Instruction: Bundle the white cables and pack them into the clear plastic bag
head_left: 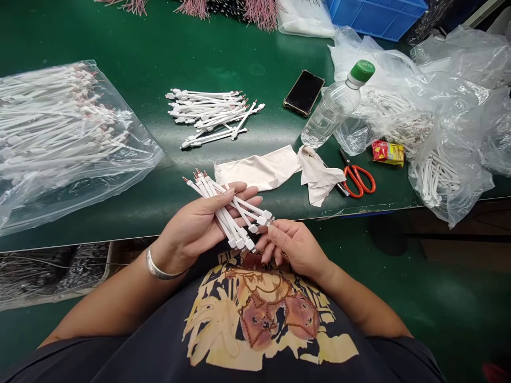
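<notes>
My left hand [199, 226] holds a fanned bundle of short white cables [223, 205] with red-tipped ends pointing up and left. It wears a silver bracelet at the wrist. My right hand [293, 247] sits just right of it, fingers curled, pinching the white connector end of one cable in the bundle. Both hands hover over my lap, just in front of the green table's edge [159, 223]. A loose pile of the same white cables [213, 114] lies on the table further back.
A clear bag of cables [59, 133] lies left. A cream cloth [279, 170], red scissors [359, 180], a phone [304, 92], a green-capped bottle [335, 106], a snack packet [388, 152] and more plastic bags with cables [439, 133] are right. A blue bin [375, 13] stands behind.
</notes>
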`<state>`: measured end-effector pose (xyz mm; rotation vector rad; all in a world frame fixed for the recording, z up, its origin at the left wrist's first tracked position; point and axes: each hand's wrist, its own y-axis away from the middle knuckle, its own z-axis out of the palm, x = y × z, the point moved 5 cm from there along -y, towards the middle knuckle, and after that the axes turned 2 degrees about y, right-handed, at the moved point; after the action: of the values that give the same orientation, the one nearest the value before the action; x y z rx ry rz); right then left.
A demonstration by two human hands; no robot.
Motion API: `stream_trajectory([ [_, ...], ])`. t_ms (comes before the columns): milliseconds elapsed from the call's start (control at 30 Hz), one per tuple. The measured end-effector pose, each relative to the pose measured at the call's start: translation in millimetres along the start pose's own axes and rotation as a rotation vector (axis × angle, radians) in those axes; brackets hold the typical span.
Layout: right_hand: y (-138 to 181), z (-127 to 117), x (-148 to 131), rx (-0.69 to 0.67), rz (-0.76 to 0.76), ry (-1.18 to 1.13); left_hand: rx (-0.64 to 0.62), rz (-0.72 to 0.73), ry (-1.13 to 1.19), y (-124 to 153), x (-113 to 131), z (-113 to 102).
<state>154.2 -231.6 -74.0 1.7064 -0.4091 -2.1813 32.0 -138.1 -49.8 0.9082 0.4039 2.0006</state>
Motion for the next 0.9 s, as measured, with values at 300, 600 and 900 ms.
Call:
stream_trajectory([
  [300,-3.1,-4.7,-8.5,0.112,-0.055,-0.021,0.026,-0.021,-0.042,-0.7,0.1,-2.7],
  [600,-5.0,4.4,1.6,0.047,0.003,-0.006,0.031,-0.013,-0.004,-3.4,-0.1,-2.3],
  [900,-0.3,13.8,4.1,-0.133,0.146,0.091,0.035,0.033,0.018,-5.6,0.0,-5.6],
])
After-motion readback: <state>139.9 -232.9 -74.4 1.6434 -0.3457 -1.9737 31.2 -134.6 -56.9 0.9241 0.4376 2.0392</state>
